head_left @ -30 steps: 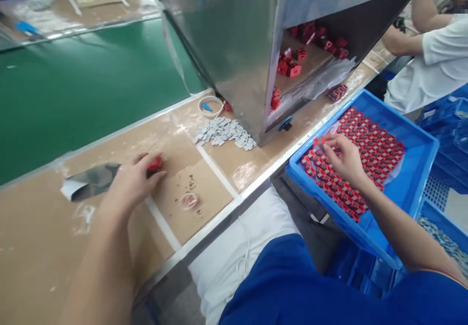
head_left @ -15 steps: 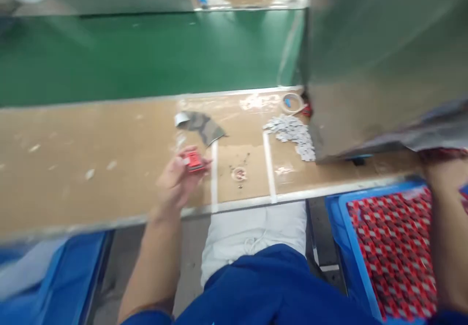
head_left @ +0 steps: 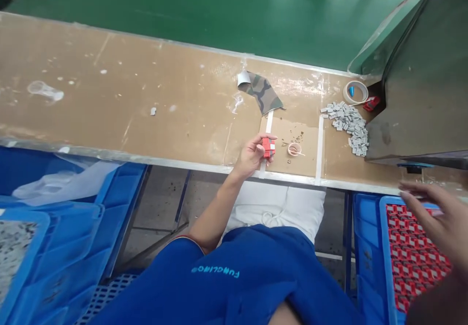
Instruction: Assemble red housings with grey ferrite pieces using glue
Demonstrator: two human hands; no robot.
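Note:
My left hand [head_left: 248, 158] is closed on a small red plastic part [head_left: 268, 147] with a pale patch, held over the bench's front edge. To its right stands a small cup [head_left: 294, 149] with a thin stick in it, among dark crumbs. Behind the hand lies a camouflage cloth piece [head_left: 265, 93] with a white rolled end. My right hand [head_left: 435, 213] is open, its fingers stretched out, above a blue crate [head_left: 384, 247] filled with rows of red parts [head_left: 413, 252]. Nothing shows in its fingers.
Many small grey pieces [head_left: 349, 125] lie in a heap beside a tape roll [head_left: 356, 92] and another red part [head_left: 371, 103]. A large metal housing [head_left: 420, 96] stands at the right. Blue crates [head_left: 80, 227] stand below left; a clear plastic item [head_left: 46, 91] lies on the bench [head_left: 190, 120].
The view has swung left, so the bench things appear further right. My right hand has come back from the far right to above the crate. My left hand still holds the red part.

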